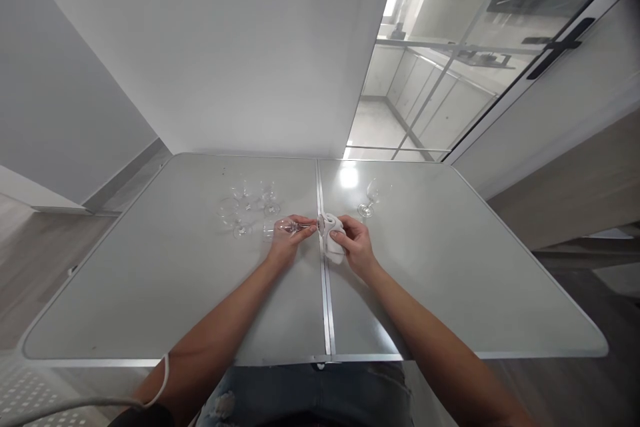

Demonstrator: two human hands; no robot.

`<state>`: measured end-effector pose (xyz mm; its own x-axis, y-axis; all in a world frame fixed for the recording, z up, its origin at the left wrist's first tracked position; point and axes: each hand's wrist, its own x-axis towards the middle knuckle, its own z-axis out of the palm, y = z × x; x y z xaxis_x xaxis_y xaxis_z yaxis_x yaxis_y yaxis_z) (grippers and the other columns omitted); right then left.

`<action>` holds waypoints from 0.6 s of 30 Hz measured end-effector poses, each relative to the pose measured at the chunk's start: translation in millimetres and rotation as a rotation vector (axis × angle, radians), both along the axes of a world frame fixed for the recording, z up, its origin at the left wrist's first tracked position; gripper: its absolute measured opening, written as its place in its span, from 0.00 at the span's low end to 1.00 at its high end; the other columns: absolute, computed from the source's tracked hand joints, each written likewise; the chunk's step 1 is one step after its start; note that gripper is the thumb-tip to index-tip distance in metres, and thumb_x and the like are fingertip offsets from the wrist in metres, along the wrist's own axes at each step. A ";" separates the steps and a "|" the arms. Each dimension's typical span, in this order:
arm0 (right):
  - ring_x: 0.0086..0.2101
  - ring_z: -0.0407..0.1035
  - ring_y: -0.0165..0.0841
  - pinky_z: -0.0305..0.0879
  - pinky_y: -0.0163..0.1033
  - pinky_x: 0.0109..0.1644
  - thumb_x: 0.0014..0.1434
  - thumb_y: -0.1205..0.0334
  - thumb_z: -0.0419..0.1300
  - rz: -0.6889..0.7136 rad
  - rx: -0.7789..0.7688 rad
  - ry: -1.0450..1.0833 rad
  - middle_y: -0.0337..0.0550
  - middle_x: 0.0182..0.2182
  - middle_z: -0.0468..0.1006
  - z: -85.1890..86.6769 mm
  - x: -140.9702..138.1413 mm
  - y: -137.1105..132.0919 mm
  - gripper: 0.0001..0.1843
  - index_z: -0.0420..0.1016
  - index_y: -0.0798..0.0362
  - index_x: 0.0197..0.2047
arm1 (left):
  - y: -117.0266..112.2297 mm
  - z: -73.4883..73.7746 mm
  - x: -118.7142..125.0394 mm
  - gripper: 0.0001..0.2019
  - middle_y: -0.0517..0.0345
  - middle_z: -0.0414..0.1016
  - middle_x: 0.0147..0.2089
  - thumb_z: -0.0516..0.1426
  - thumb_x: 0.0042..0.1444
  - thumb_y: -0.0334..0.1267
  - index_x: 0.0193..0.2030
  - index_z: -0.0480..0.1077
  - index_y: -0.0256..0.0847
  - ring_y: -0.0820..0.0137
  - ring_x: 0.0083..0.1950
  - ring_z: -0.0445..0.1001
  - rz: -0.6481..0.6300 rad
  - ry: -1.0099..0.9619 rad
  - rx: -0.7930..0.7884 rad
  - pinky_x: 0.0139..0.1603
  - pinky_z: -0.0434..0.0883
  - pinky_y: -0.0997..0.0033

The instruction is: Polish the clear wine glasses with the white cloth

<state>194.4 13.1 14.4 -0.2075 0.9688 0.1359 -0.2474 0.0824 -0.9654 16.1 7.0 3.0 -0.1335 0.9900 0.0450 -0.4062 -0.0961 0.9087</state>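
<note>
My left hand [291, 238] is closed around a clear wine glass [273, 229], which lies sideways in the air with its bowl toward the left and its stem and foot toward the right. A bunched white cloth [332, 237] is pinched in my right hand [356, 243], and it presses against the foot of that glass. Both hands meet above the metal seam [325, 307] in the middle of the table. Part of the glass is hidden behind the left fingers.
Several clear stemmed glasses [243, 229] stand on the folding table [150, 280] left of my hands. Another glass [365, 210] stands at the back right. A white wall [225, 53] rises behind the table, and a glass door [425, 80] is at the right. A cable [100, 403] crosses my left arm.
</note>
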 end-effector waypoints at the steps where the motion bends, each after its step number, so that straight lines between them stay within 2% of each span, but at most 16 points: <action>1: 0.31 0.66 0.33 0.64 0.37 0.36 0.52 0.55 0.71 -0.006 0.007 0.011 0.38 0.30 0.74 0.1 0.4 -0.4 0.12 0.79 0.51 0.37 | 0.0 0.4 -0.1 0.13 0.55 0.82 0.35 0.74 0.39 0.38 0.31 0.78 0.40 0.66 0.39 0.80 -0.001 0.003 -0.006 0.47 0.75 0.64; 6: 0.35 0.68 0.35 0.66 0.38 0.39 0.54 0.53 0.70 -0.059 0.004 0.001 0.40 0.34 0.76 -0.6 -1.3 2.9 0.15 0.79 0.49 0.42 | -1.1 -0.7 0.7 0.13 0.55 0.81 0.34 0.74 0.37 0.36 0.29 0.78 0.39 0.67 0.38 0.79 -0.055 -0.001 0.005 0.44 0.74 0.66; 12: 0.29 0.64 0.32 0.60 0.36 0.32 0.52 0.57 0.68 0.028 -0.068 0.023 0.38 0.29 0.73 2.0 2.3 2.0 0.11 0.79 0.51 0.38 | 0.0 -1.7 -0.3 0.14 0.53 0.82 0.36 0.74 0.38 0.39 0.32 0.78 0.39 0.66 0.39 0.80 -0.006 0.032 -0.008 0.46 0.74 0.64; 14: 0.27 0.62 0.31 0.58 0.36 0.30 0.51 0.59 0.65 0.080 -0.102 0.075 0.37 0.28 0.70 6.4 4.5 0.3 0.09 0.78 0.52 0.37 | 1.2 -0.6 -1.4 0.15 0.52 0.83 0.37 0.73 0.40 0.41 0.34 0.78 0.39 0.65 0.39 0.80 0.021 0.065 -0.016 0.47 0.74 0.63; 16: 0.30 0.65 0.33 0.61 0.36 0.32 0.50 0.61 0.61 0.134 -0.096 0.138 0.40 0.31 0.71 10.9 5.3 -0.3 0.08 0.76 0.52 0.35 | 1.9 1.5 -2.4 0.16 0.51 0.83 0.38 0.73 0.41 0.43 0.35 0.78 0.39 0.64 0.40 0.80 0.067 0.120 -0.026 0.47 0.74 0.62; 18: 0.39 0.69 0.37 0.65 0.38 0.40 0.47 0.65 0.58 0.123 -0.024 0.160 0.42 0.38 0.73 13.2 4.9 0.4 0.08 0.74 0.51 0.33 | 1.7 4.1 -2.8 0.16 0.50 0.83 0.39 0.72 0.44 0.44 0.36 0.79 0.39 0.63 0.42 0.81 0.120 0.212 -0.028 0.49 0.74 0.61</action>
